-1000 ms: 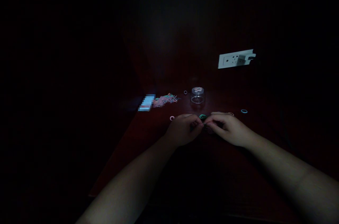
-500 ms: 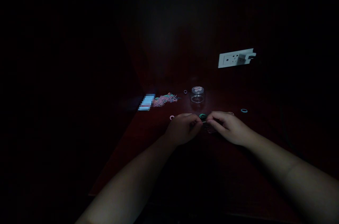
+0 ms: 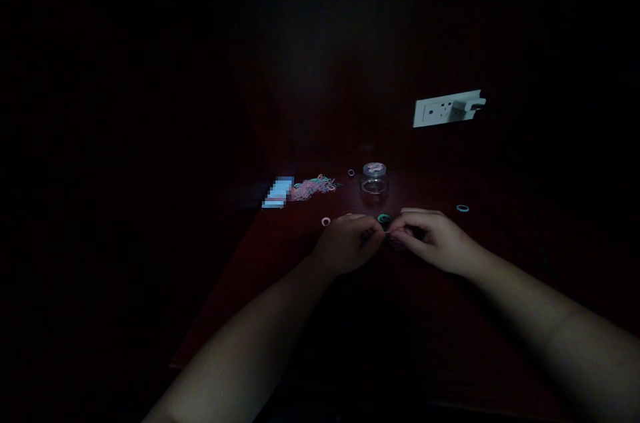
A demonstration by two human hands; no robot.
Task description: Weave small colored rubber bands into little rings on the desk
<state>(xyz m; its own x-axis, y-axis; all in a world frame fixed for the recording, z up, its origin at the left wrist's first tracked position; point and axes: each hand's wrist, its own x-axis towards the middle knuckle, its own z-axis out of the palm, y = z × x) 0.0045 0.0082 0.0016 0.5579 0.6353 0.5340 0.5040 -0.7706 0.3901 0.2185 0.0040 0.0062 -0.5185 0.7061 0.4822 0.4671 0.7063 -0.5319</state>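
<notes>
My left hand (image 3: 350, 243) and my right hand (image 3: 433, 240) meet fingertip to fingertip low over the table. Both are closed in a pinch on a small pale hair tie (image 3: 387, 232), of which only a thin bit shows in the narrow gap. Just beyond the fingertips lie green hair ties (image 3: 384, 218). Under the right fingers is a small pinkish bunch (image 3: 401, 241), mostly hidden and too dark to make out. A pink hair tie (image 3: 326, 222) rests beside the left hand's knuckles.
Behind the hands stands a clear lidded jar (image 3: 375, 182). Left of it are a heap of pink and green hair ties (image 3: 315, 188) and a lit phone (image 3: 278, 192). A blue hair tie (image 3: 463, 208) lies right. A socket with a plug (image 3: 447, 108) is on the dark wall.
The fingertips of both hands have come slightly closer together, and less of the pale hair tie shows between them. The view has shifted very slightly.
</notes>
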